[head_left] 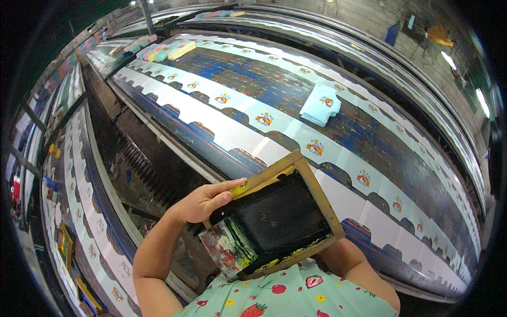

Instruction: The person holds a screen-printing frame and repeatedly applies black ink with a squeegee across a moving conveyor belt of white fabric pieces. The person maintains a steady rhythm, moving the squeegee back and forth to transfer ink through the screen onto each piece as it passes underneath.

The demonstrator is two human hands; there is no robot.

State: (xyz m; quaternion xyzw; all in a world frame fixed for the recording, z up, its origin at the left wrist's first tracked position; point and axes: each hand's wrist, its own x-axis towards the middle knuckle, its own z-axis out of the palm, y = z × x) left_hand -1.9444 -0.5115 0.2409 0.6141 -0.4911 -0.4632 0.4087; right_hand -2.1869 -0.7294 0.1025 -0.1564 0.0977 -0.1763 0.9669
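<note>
My left hand has its fingers wrapped over the upper left edge of a wooden screen-printing frame, held at waist height. The frame has a dark mesh and yellow ink on its edges. A paint-smeared flat piece, possibly a squeegee, lies across its lower left corner. My right forearm runs behind the frame, which hides that hand. Beyond the frame, white and pale blue fabric pieces with colourful printed motifs line a long printing table.
A folded pale blue stack and pastel stacks sit on that table. Another long table runs along the left, with small yellow frames on it. A dark gap separates the tables. More long tables line the back.
</note>
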